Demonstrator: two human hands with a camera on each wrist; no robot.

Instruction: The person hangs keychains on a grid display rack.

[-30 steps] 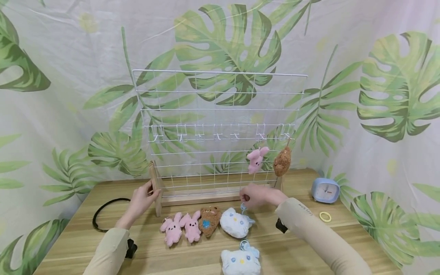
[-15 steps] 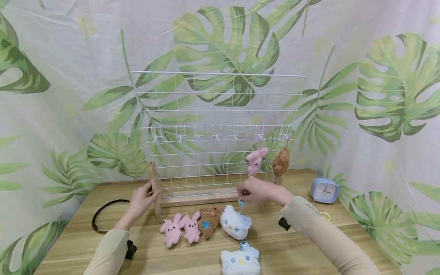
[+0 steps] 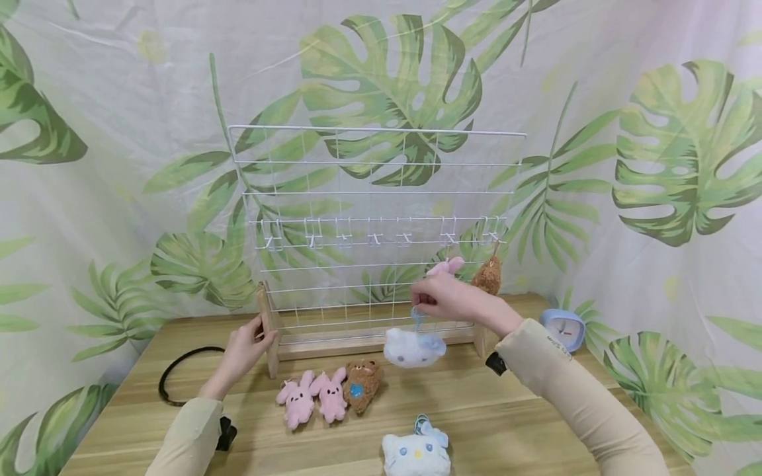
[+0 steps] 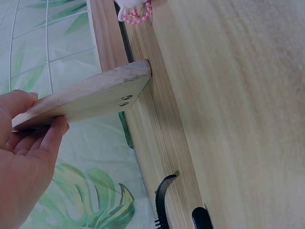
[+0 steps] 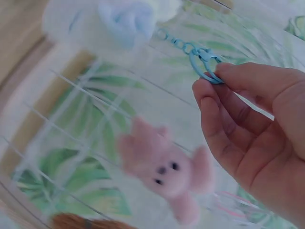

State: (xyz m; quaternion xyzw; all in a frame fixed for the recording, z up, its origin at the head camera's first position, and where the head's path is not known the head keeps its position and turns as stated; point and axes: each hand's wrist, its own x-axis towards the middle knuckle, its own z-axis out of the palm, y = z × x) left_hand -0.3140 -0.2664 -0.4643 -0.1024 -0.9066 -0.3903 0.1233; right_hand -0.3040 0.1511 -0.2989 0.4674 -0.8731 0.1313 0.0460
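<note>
Now that you have lifted it, white plush: it hangs in the air in front of the rack's wooden base, no longer lying on the table, so the pick-up looks complete.
Light-blue ring: it sits above the plush at the end of a short chain; the weight seems to hang from it, so the plush can probably swing and turn as you carry it.
Right grip: you pinch the ring, higher than a second ago, and your hand now partly hides the hanging pink plush in the head view.
Left grip: you hold the wooden upright in the same spot as before, which likely steadies the frame.
Wire rack: it bears a row of hooks; the pink plush and a brown plush hang near its right end.
On the table: two pink plushes and a brown bear lie together, a second white plush nearer you, all unmoved.
</note>
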